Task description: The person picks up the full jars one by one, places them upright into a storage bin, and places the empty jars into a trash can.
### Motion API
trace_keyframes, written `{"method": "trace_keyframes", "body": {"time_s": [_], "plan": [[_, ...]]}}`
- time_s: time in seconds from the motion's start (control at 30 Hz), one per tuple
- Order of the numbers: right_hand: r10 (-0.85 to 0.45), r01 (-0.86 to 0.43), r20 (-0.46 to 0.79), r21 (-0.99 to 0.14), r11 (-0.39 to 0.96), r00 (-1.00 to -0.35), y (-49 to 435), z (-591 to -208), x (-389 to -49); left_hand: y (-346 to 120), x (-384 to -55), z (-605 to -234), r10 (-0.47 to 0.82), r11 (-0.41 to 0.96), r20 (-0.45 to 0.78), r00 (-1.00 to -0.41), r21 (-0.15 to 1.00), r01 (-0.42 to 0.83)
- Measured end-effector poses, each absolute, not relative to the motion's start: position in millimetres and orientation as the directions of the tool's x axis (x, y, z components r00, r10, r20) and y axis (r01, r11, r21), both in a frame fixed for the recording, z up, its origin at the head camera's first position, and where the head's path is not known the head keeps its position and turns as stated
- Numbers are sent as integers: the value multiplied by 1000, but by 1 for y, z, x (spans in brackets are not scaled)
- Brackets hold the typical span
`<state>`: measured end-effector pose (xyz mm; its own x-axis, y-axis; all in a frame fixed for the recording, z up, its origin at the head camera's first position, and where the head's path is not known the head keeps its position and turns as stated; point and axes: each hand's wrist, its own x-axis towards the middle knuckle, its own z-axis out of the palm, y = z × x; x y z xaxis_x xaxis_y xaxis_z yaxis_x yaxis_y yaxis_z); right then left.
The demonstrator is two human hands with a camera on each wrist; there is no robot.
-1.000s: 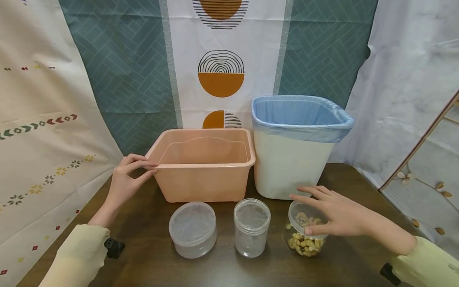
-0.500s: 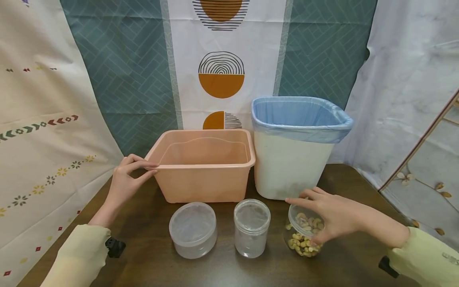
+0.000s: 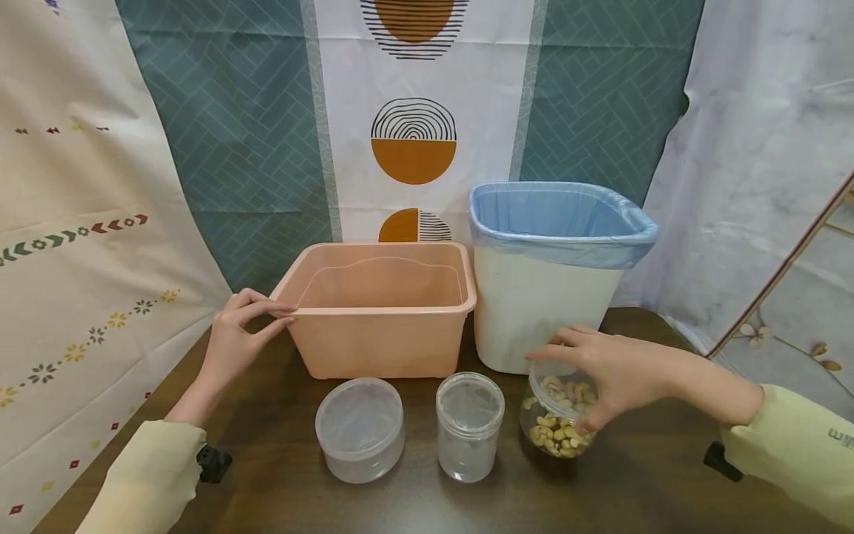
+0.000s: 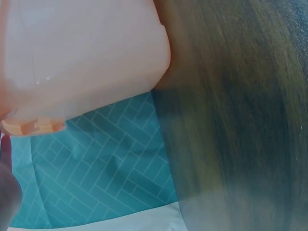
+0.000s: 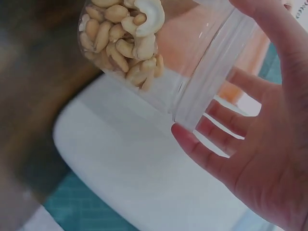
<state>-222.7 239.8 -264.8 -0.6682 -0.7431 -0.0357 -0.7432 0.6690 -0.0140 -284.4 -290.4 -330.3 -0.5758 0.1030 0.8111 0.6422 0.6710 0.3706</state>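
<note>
In the head view my left hand pinches the near left rim of a peach plastic tub. My right hand grips a clear lidded jar from above, thumb on one side and fingers on the other. Cashews and other nuts lie in the bottom of that jar. From the right wrist, the fingertips show around the jar's lid, with the nuts heaped at the far end. The jar hangs close over the table, slightly tilted.
A wide, low clear container and a narrower clear jar stand in front of the tub. Behind the held jar is a white bin with a blue liner. Hanging cloths close off the back and sides of the table.
My right hand has closed around the nut jar's lid and raised the jar slightly, up and left. My left hand stays at the tub's rim.
</note>
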Motion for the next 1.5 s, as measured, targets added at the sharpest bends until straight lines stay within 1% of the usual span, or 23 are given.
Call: {"method": "trace_keyframes", "body": {"time_s": [0.1,0.37,0.6,0.67,0.9,1.03,1.33,1.5], "plan": [[-757,-758,-51,-8,653,-652,235,-249,-225,-290,-285,-330,104,669,817,-567,364,648],[-764,-766,-97,-18,642,-638,222,-212,-229,-288,-287,-332,100,668,828,-551,355,654],[-794,-790,-139,-94,606,-592,210,-184,-234,-289,-287,-332,101,672,826,-555,355,650],[-800,-797,-151,-97,597,-581,205,-176,-238,-290,-287,-332,98,673,826,-555,356,648],[-787,-797,-200,-42,603,-584,187,-150,-252,-291,-288,-334,98,671,830,-550,353,652],[-773,-786,-238,-59,615,-588,174,-140,-258,-291,-288,-335,98,670,834,-543,348,655],[-799,-824,-286,-54,564,-529,131,-123,-265,-288,-285,-329,86,660,846,-525,347,667],[-807,-844,-341,-66,532,-482,109,-119,-268,-288,-283,-330,86,656,840,-536,357,665]]}}
